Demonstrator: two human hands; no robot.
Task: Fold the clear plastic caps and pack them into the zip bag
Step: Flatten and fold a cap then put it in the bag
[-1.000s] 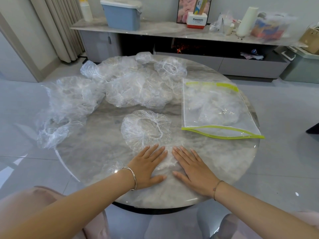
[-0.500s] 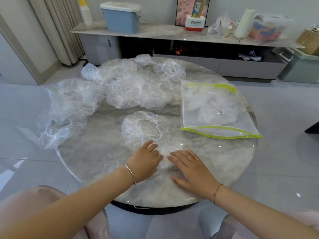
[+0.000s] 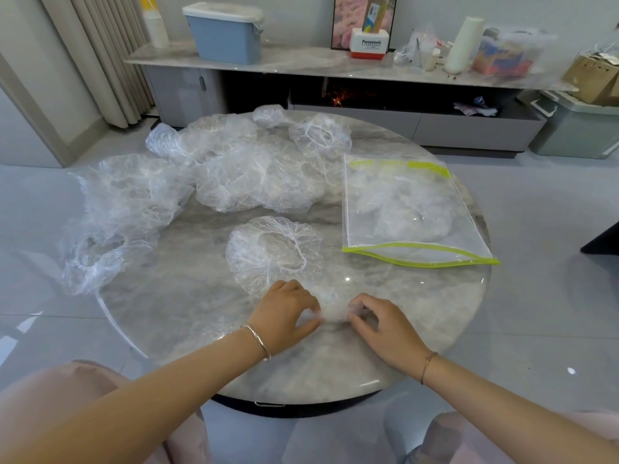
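Note:
A bunched clear plastic cap lies on the round marble table near its front edge. My left hand grips its left end with curled fingers, and my right hand pinches its right end. Just behind them sits an open clear cap with a white elastic rim. The zip bag, clear with a yellow-green zip edge, lies flat at the right with folded caps inside. Its mouth faces me and gapes a little.
Several loose clear caps are piled across the back and left of the table, some hanging over the left edge. Behind the table runs a low cabinet with a blue bin and boxes. Grey floor surrounds the table.
Both hands lay flat and side by side on the cap a second ago. Their fingers have since curled in and gathered the cap into a small bundle between them.

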